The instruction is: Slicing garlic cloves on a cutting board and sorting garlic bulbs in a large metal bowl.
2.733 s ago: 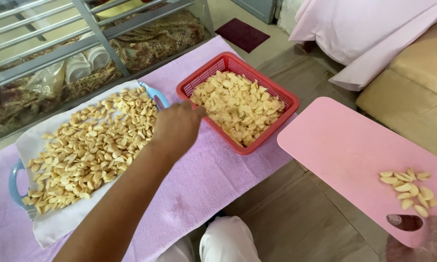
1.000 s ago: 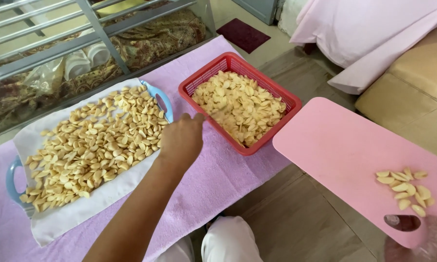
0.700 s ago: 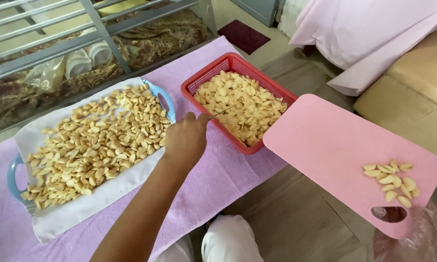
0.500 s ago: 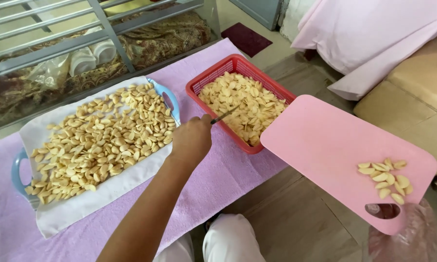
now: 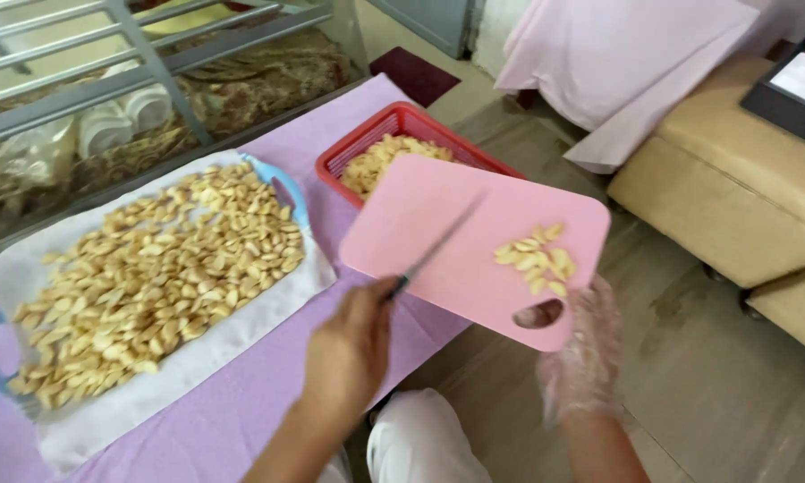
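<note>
My left hand (image 5: 353, 344) grips a knife (image 5: 438, 243) whose blade lies across a pink cutting board (image 5: 438, 224). My right hand (image 5: 581, 358), in a clear plastic glove, holds that board by its handle-hole end, tilted over a red basket (image 5: 376, 134) of pale yellow cut pieces. A small pile of sliced pieces (image 5: 537, 257) rests on the board near the handle hole. To the left, a blue-handled tray (image 5: 291, 192) lined with white cloth holds several similar pieces spread flat.
A purple cloth (image 5: 241, 420) covers the low table. Metal-framed glass shelving (image 5: 152, 80) stands behind it. A tan cushioned seat (image 5: 733, 197) and pink fabric (image 5: 617, 63) lie to the right on the tiled floor. My white-trousered knee (image 5: 420, 447) is below.
The pink board has swung left from beside the basket to over it. My left hand has drawn back from the basket's edge, and the knife now rests on the board.
</note>
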